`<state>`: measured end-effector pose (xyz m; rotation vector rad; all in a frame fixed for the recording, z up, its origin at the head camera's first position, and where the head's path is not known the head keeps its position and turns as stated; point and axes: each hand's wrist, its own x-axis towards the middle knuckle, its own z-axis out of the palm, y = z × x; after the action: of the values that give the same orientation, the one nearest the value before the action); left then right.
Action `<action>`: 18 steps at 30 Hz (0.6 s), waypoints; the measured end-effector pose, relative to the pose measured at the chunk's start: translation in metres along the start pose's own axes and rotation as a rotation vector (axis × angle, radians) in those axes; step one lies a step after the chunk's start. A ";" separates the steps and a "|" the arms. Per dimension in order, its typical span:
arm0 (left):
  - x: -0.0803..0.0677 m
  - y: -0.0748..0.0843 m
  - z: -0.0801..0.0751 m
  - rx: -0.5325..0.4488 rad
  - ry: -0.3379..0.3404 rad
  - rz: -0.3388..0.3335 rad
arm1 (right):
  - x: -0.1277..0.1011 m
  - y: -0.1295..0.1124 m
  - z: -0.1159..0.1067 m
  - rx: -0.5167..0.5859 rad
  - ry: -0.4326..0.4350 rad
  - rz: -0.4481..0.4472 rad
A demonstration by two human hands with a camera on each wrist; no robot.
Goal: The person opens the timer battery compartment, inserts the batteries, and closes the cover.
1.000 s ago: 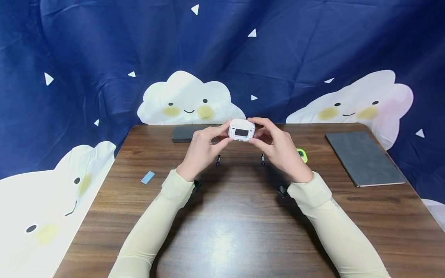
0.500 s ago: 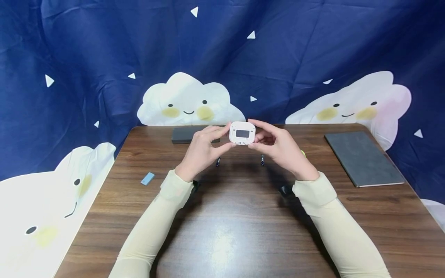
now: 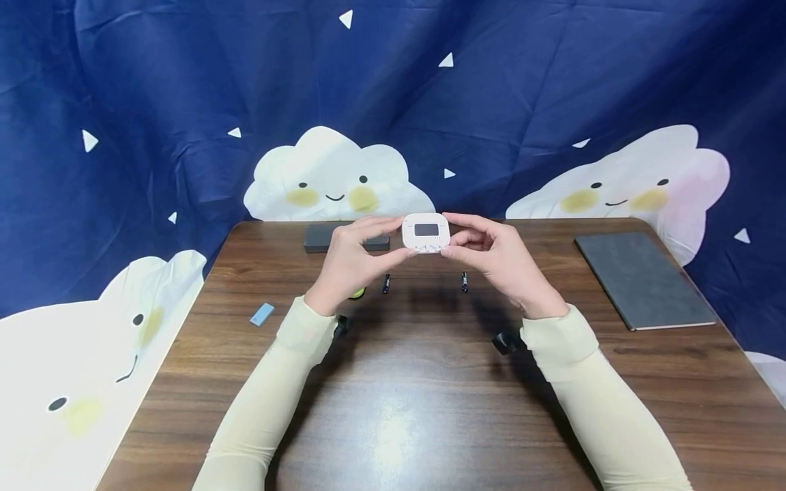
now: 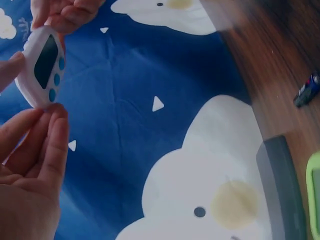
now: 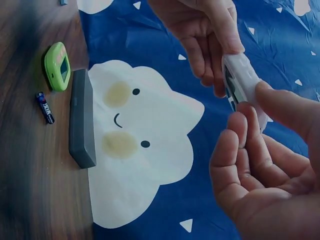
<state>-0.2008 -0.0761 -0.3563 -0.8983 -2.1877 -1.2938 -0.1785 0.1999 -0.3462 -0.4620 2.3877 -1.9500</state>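
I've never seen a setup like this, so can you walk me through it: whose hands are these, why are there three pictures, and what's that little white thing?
There is no machine here: a person in pale sleeves works at a brown wooden table wearing three cameras. The wide picture comes from the head; the two close-ups come from cameras on each wrist, which explains their odd tilted angles. The left hand and right hand together pinch a small white timer with a dark screen, lifted above the table. On the table lie two small batteries, a green timer, a dark grey block, a grey notebook and a small blue eraser-like piece. Behind hangs a navy cloth with clouds.
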 end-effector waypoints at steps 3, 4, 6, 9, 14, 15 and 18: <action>0.001 0.001 0.001 -0.045 0.010 -0.060 | -0.001 -0.002 0.000 -0.007 0.023 -0.007; 0.001 0.001 0.001 -0.057 0.010 -0.077 | -0.001 -0.002 -0.001 -0.011 0.024 -0.006; 0.001 0.001 0.001 -0.087 0.006 -0.107 | -0.001 -0.003 -0.002 -0.022 0.019 -0.010; 0.001 0.002 0.001 -0.117 -0.007 -0.133 | -0.001 -0.003 -0.005 -0.032 0.013 -0.031; 0.000 0.002 0.000 -0.133 -0.035 -0.152 | -0.002 -0.003 -0.007 -0.038 0.006 -0.076; 0.000 0.002 -0.001 -0.132 -0.039 -0.152 | -0.002 -0.003 -0.007 -0.039 0.006 -0.080; 0.000 0.001 0.000 -0.120 -0.046 -0.144 | -0.003 -0.004 -0.007 -0.048 0.006 -0.083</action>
<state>-0.1998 -0.0760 -0.3554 -0.8351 -2.2656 -1.4997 -0.1762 0.2064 -0.3417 -0.5662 2.4622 -1.9327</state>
